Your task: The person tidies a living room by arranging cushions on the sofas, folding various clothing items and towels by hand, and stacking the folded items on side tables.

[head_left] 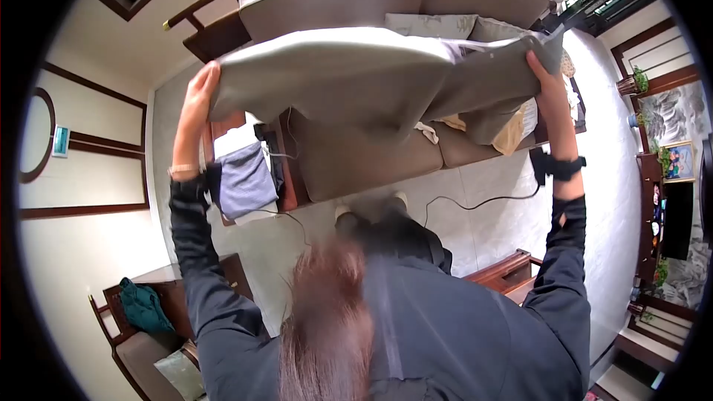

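A grey-olive garment (334, 74), seemingly a pair of trousers, stretches sideways between my raised hands above the sofa. At its left end, my left hand (200, 93) grips the edge with the thumb on top. My right hand (548, 82) is closed on the other end, where a paler strip runs along the upper edge. The cloth hangs in a slack curve, and its lower part is slightly blurred. Below my left hand lies a folded blue-grey cloth (251, 182) on a side table.
Behind the garment stands a brown sofa (356, 160) with cushions (431, 26) and loose clothes, including a tan piece (511, 134). Black cables (483, 204) run from my wrists toward the floor. A teal garment (145, 306) rests on a wooden chair at lower left.
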Motion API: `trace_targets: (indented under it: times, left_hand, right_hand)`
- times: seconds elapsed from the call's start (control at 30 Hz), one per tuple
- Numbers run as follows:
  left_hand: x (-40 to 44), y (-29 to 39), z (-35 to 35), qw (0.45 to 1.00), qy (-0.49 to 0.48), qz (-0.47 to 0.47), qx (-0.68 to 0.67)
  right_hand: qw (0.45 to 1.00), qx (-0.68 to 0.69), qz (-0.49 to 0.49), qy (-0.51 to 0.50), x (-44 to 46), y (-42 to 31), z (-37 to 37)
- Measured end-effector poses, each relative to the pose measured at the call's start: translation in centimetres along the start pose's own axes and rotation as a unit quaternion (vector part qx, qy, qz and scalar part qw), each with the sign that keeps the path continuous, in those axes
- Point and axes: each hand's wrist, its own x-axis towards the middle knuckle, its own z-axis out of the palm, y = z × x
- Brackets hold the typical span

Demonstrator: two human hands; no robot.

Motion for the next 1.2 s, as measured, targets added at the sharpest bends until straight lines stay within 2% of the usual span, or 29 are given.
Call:
trace_targets:
  times: [0.07, 0.1, 0.13, 0.17, 0.2, 0.23, 0.3, 0.33, 0.37, 0.43, 0.47, 0.5, 0.57, 0.6, 0.63, 0.67, 0.7, 0.73, 0.77, 0.83, 0.87, 0.93, 1.0, 1.03, 1.07, 1.13, 1.17, 1.2]
  left_hand:
    - [-1.4, -3.0, -0.6, 0.996, -0.047, -0.041, 0.068]
    - [-1.5, -7.0, -1.8, 0.968, -0.088, -0.009, 0.237]
    - [-1.8, -8.7, -1.3, 0.961, -0.112, -0.057, 0.246]
    - [-2.6, -10.2, -0.8, 0.95, -0.139, -0.111, 0.255]
    - [-2.3, -9.7, 0.5, 0.982, -0.053, -0.022, 0.181]
    - [-1.2, -8.3, 0.6, 0.987, 0.002, -0.062, 0.146]
    - [0.1, -6.8, 1.9, 0.997, 0.075, -0.003, 0.012]
    - [-0.6, -3.2, 4.0, 0.992, 0.09, -0.083, -0.025]
    - [-0.3, -4.0, 3.7, 0.992, 0.088, -0.083, -0.024]
    - [0.4, -7.4, 0.8, 0.991, 0.021, -0.073, 0.112]
    - [0.7, -9.2, -1.7, 0.967, -0.037, 0.103, 0.228]
    - [-1.1, -4.0, 0.6, 0.99, 0.015, -0.134, 0.051]
    - [-2.1, -8.3, -2.7, 0.989, 0.002, -0.041, 0.145]
    - [-3.1, -9.1, -3.9, 0.964, -0.123, -0.073, 0.225]
    - [-3.8, -9.5, -4.6, 0.916, -0.245, -0.103, 0.299]
    - [-3.2, -8.6, -3.5, 0.777, -0.389, -0.279, 0.41]
    - [-3.5, -9.5, -1.1, 0.826, -0.387, -0.228, 0.34]
    - [-3.9, -10.4, 1.4, 0.864, -0.391, -0.175, 0.266]
    - [-5.1, -8.2, 6.8, 0.936, -0.29, -0.193, 0.056]
    - [-6.7, -7.4, 15.3, 0.952, -0.167, -0.203, -0.155]
    - [-6.9, -10.8, 18.4, 0.951, -0.286, -0.099, -0.063]
    - [-7.8, -14.4, 23.7, 0.923, -0.377, 0.041, 0.066]
    - [-7.8, -13.9, 25.3, 0.913, -0.315, 0.18, 0.185]
    - [-7.2, -13.7, 25.2, 0.919, -0.296, 0.175, 0.194]
    - [-6.4, -13.0, 24.7, 0.94, -0.273, 0.121, 0.167]
    - [-4.9, -10.8, 23.0, 0.976, -0.203, -0.067, 0.047]
    - [-3.7, -9.8, 21.5, 0.962, -0.23, -0.141, -0.05]
    - [-3.3, -8.9, 20.5, 0.962, -0.224, -0.134, -0.08]
  right_hand:
    - [0.999, 0.044, 0.009, -0.008, -1.0, 1.1, -0.5]
    - [0.999, 0.044, 0.027, -0.006, -1.6, 2.6, -0.7]
    - [0.982, -0.18, 0.037, -0.034, -1.0, 4.9, -1.6]
    - [0.939, -0.33, 0.094, 0.035, -1.2, 6.7, -1.3]
    - [0.955, -0.284, 0.079, 0.008, -2.0, 6.8, -0.3]
    - [0.97, -0.24, 0.041, -0.015, -0.8, 6.1, 0.7]
    - [0.976, -0.177, -0.122, 0.024, 0.0, 4.9, 2.8]
    - [0.987, -0.099, -0.104, 0.073, 0.1, 4.2, 3.7]
    - [0.987, -0.099, -0.103, 0.075, 1.1, 4.8, 3.3]
    - [0.997, -0.021, -0.013, 0.072, 3.1, 6.5, 2.4]
    - [0.999, -0.018, -0.013, 0.046, 2.1, 4.2, 2.7]
    - [0.999, -0.016, -0.02, 0.048, 1.7, 3.5, 2.9]
    - [0.999, -0.012, -0.033, 0.013, 0.2, 2.9, 3.2]
    - [0.999, 0.044, 0.012, -0.01, -0.8, 2.5, 3.7]
    - [0.999, 0.044, 0.016, -0.009, -1.8, 1.9, 4.1]
    - [0.996, -0.014, 0.017, -0.085, -2.6, 1.3, 4.5]
    - [0.984, -0.071, 0.018, -0.162, -3.0, 1.1, 5.2]
    - [0.971, -0.066, -0.035, -0.225, -3.2, 1.7, 6.1]
    - [0.959, -0.052, -0.025, -0.276, -3.8, 1.4, 7.2]
    - [0.939, -0.034, -0.05, -0.339, -4.2, 1.4, 9.0]
    - [0.936, -0.039, -0.053, -0.345, -4.5, 0.9, 9.8]
    - [0.936, -0.029, -0.077, -0.342, -4.5, 0.9, 10.1]
    - [0.942, -0.036, -0.101, -0.318, -4.2, 0.5, 9.2]
    - [0.944, -0.039, -0.099, -0.313, -4.2, 0.0, 8.0]
    - [0.961, -0.084, -0.029, -0.262, -4.2, -0.6, 6.7]
    - [0.968, -0.159, 0.09, -0.169, -4.1, -1.6, 4.2]
    - [0.978, -0.108, 0.112, -0.138, -4.2, -1.0, 2.9]
    - [0.979, -0.028, 0.157, -0.126, -4.2, -0.2, 1.4]
